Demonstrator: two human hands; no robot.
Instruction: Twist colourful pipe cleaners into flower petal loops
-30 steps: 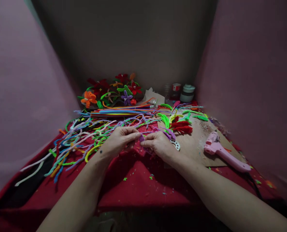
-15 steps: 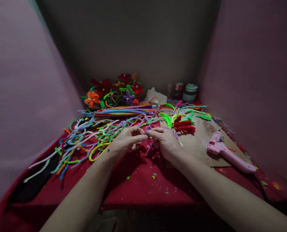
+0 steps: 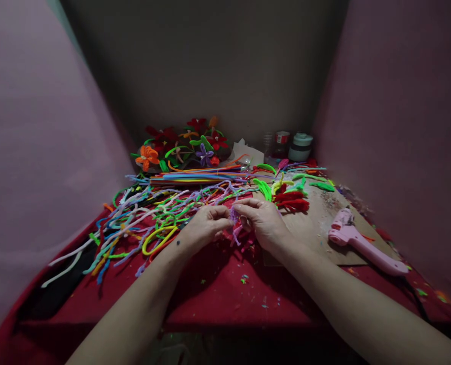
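Between my two hands is a purple pipe cleaner (image 3: 234, 215), bent into a small shape that my fingers partly cover. My left hand (image 3: 207, 223) pinches it from the left with thumb and forefinger. From the right, my right hand (image 3: 262, 218) grips it with closed fingertips. Pinkish-purple pipe cleaner pieces (image 3: 236, 235) show just below the fingers, over the red cloth (image 3: 225, 289). Close beyond my right hand lie red pipe cleaner petals (image 3: 292, 200) and bright green leaf shapes (image 3: 262, 188).
Loose coloured pipe cleaners (image 3: 145, 213) spread across the left. A straight bundle (image 3: 198, 176) lies behind them, before pipe cleaner flowers (image 3: 148, 157). On the right, a pink glue gun (image 3: 356, 242) rests on a cardboard sheet (image 3: 312, 235). A lidded jar (image 3: 300, 147) stands at the back.
My fingers have shifted slightly around the purple pipe cleaner, and more of it shows between them. The whole view has moved a little; the other things lie as before.
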